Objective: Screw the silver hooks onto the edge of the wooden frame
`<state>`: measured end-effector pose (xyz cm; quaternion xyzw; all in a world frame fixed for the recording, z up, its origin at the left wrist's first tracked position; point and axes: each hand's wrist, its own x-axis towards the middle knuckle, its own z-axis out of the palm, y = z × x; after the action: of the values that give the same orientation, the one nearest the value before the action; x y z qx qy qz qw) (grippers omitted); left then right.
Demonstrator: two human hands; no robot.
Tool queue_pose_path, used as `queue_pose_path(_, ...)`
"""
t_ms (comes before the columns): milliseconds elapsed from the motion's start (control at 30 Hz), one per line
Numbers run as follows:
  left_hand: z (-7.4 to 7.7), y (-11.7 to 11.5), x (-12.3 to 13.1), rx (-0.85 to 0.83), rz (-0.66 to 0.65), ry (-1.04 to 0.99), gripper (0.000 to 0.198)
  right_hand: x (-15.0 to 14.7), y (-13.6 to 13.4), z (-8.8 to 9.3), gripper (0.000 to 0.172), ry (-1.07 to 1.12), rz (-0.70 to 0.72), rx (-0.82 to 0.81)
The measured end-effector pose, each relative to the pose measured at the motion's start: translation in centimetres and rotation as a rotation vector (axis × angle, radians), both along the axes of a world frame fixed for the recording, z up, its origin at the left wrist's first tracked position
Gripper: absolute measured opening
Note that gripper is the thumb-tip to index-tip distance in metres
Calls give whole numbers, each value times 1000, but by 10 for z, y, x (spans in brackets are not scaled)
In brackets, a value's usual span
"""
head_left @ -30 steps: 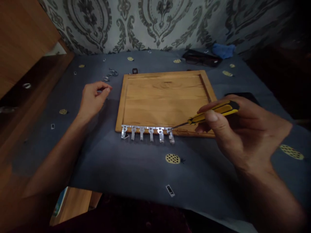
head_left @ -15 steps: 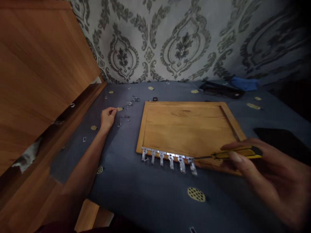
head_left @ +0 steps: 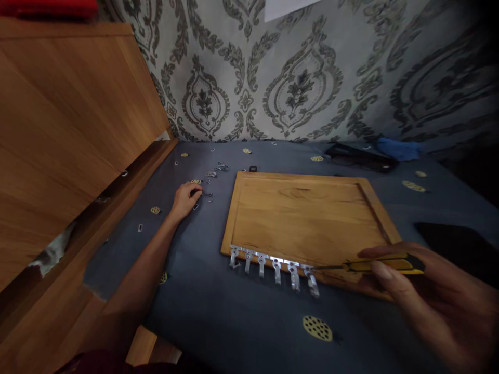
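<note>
My right hand (head_left: pixel 436 296) is wrapped round the yellow and black handle of a screwdriver (head_left: pixel 384 264). Its tip points left and meets the last hook at the right end of a silver metal hook rail (head_left: pixel 277 266). That rail lies along the near edge of a framed wooden board (head_left: pixel 304 213), hooks hanging toward me. To the left of the board, my left hand (head_left: pixel 187 201) has thumb and forefinger pinched together at small metal pieces (head_left: pixel 209 195) that look like screws. Whatever is between those fingertips is too small to make out.
Several metal hooks (head_left: pixel 218 170) lie beyond my left hand on the dark patterned cloth (head_left: pixel 202 291). Behind the board are a black case (head_left: pixel 360 157) and a blue cloth (head_left: pixel 399 149). A dark flat object (head_left: pixel 454 239) lies at right. A wooden cabinet (head_left: pixel 74 114) borders the left.
My left hand has moved right and slightly nearer, to the small metal pieces. The screwdriver stays at the rail's right end in my right hand. The whole view has tipped upward a little.
</note>
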<state>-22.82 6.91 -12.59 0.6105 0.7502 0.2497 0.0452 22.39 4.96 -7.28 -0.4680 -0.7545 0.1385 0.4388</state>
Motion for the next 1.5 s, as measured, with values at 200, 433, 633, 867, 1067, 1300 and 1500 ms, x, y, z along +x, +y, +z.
queue_pose_path(200,10,-3,-2,-34,-63,56,16,-7,-7,13,4,45,119,-18)
queue_pose_path(433,24,-6,-9,-39,-125,-11,9,-10,-3,13,14,108,257,119)
queue_pose_path(633,30,-8,-9,-44,-165,10,22,-12,-6,10,13,188,267,25)
queue_pose_path(867,38,-13,2,-50,-149,114,28,-12,-9,10,15,202,241,-23)
queue_pose_path(1067,59,-20,22,-20,-91,154,32,-13,-12,9,12,222,219,-20)
queue_pose_path(1300,91,-22,124,-32,-478,-89,25,-13,-14,10,16,224,190,-20)
queue_pose_path(1500,82,0,202,-388,-1000,-238,10,-11,-13,10,24,157,198,50)
